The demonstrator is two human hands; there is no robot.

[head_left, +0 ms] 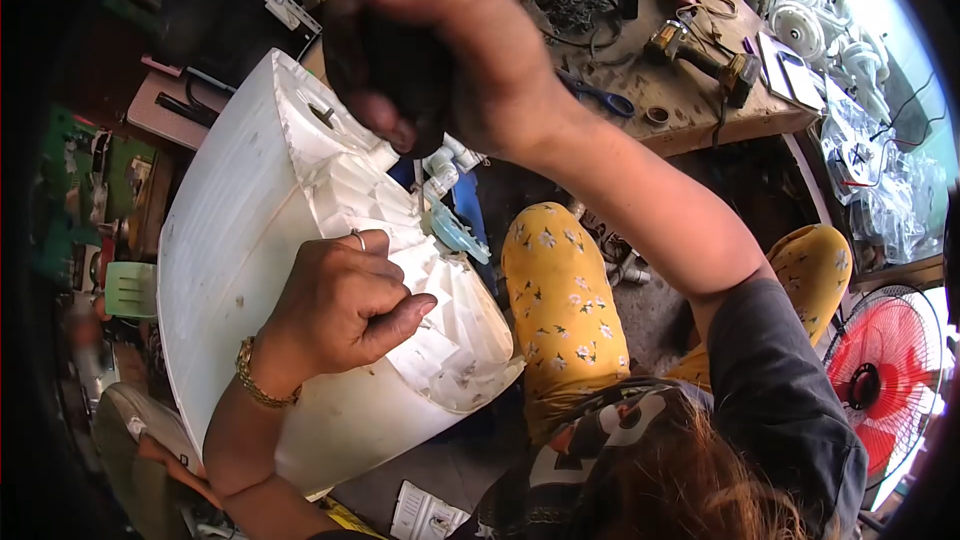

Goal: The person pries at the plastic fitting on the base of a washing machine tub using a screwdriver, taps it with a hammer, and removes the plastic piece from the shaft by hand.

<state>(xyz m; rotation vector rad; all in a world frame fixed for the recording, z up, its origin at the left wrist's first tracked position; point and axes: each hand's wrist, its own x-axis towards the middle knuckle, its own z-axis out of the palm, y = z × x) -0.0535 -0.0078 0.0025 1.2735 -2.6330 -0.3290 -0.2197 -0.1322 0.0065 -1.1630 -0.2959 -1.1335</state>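
A large white plastic tub (225, 220) lies on its side against my legs, its ribbed base (345, 190) facing right. My left hand (345, 305) is closed in a fist over the edge of the ribs; whatever it may grip is hidden. Close to the camera, my right hand (450, 50) is raised above the tub, fingers curled round something dark that I cannot make out. Just below it, a thin metal shaft (418, 180) shows beside the ribs. A pale blue plastic piece (458, 232) rests at the base's right side.
On the wooden bench (690, 130) are a cordless drill (705, 62), blue-handled scissors (600, 95) and a roll of tape (656, 116). A red fan (880, 380) stands at right. White plastic parts in bags (880, 190) lie beyond the bench. Another person's leg (150, 420) shows at lower left.
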